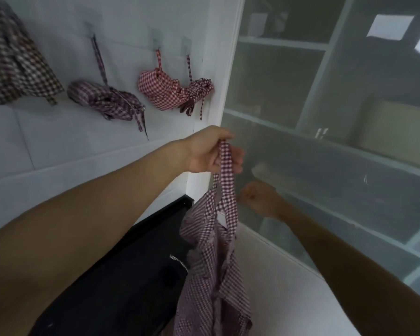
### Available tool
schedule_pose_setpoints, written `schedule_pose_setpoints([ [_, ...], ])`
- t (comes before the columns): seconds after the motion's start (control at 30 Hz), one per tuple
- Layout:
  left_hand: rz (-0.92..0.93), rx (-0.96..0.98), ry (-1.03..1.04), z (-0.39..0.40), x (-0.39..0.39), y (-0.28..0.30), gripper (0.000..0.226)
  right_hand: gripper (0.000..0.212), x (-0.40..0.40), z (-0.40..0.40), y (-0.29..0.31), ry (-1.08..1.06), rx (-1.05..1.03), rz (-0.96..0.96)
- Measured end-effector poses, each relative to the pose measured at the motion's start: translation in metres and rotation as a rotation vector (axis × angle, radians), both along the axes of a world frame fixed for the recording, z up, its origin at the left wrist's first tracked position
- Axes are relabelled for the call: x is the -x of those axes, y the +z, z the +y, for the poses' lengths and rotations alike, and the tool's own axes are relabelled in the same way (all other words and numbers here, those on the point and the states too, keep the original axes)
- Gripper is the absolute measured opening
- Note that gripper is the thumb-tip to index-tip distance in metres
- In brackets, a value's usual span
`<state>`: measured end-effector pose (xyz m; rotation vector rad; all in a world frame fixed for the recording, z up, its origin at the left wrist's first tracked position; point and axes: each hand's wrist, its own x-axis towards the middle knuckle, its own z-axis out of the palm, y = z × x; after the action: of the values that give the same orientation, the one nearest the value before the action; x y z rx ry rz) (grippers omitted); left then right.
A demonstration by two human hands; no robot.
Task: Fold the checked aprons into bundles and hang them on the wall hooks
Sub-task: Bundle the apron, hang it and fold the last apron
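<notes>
My left hand (pixel 210 150) pinches the neck strap of a dark red checked apron (pixel 212 263), which hangs loose below it. To the right and lower, my right hand (pixel 261 200) is held out beside the apron with relaxed fingers, holding nothing. On the white wall, tied bundles hang from hooks by their straps: a dark checked bundle (pixel 104 99), a bright red checked bundle (pixel 159 89) and a smaller dark red bundle (pixel 199 89). An unfolded dark checked apron (pixel 15 61) hangs at the far left.
A frosted glass partition (pixel 325 117) with white frame bars fills the right side, meeting the wall at a white corner post (pixel 218 81). A black surface (pixel 131 275) lies below my left arm. A pale floor or counter (pixel 289 287) shows at the lower right.
</notes>
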<state>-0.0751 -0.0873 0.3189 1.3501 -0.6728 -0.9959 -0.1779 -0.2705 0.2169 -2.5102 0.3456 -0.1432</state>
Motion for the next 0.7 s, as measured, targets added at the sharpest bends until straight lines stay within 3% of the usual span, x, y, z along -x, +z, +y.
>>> schedule_pose_setpoints([
  [0.07, -0.063, -0.019, -0.002, -0.009, 0.004, 0.001, 0.028, 0.036, 0.006, 0.025, -0.003, -0.012, -0.465, -0.009],
  [0.1, -0.073, -0.02, -0.01, -0.011, 0.004, 0.0, 0.023, 0.051, 0.01, 0.033, -0.005, 0.038, -0.72, 0.066],
  [0.13, -0.07, -0.015, -0.008, -0.012, 0.001, -0.002, 0.02, 0.064, 0.014, 0.037, -0.007, 0.135, -0.848, 0.151],
  [0.2, -0.05, -0.004, 0.036, -0.01, -0.008, -0.01, 0.02, 0.073, 0.024, 0.04, -0.013, 0.312, -0.88, 0.276],
  [0.27, -0.051, -0.004, 0.102, -0.006, -0.017, -0.018, 0.02, 0.065, 0.03, 0.038, -0.011, 0.382, -0.939, 0.283],
  [0.33, -0.03, -0.01, 0.2, -0.004, -0.023, -0.029, 0.02, 0.048, 0.032, 0.039, -0.005, 0.433, -1.022, 0.203],
  [0.43, -0.044, -0.09, 0.282, 0.0, -0.027, -0.047, 0.037, 0.026, 0.026, 0.049, 0.007, 0.286, -0.825, 0.018],
  [0.53, -0.212, -0.372, 0.058, 0.011, -0.026, -0.068, 0.086, 0.028, 0.011, 0.056, 0.014, 0.054, -0.703, -0.196],
  [0.6, -0.193, -0.426, -0.138, 0.018, -0.022, -0.085, 0.108, 0.03, 0.003, 0.056, 0.023, -0.036, -0.683, -0.29],
  [0.63, -0.169, -0.421, -0.216, 0.02, -0.017, -0.094, 0.11, 0.029, 0.001, 0.055, 0.029, -0.063, -0.674, -0.315],
  [0.7, -0.204, -0.365, -0.263, 0.02, -0.002, -0.112, 0.09, 0.021, 0.0, 0.056, 0.041, -0.068, -0.735, -0.326],
])
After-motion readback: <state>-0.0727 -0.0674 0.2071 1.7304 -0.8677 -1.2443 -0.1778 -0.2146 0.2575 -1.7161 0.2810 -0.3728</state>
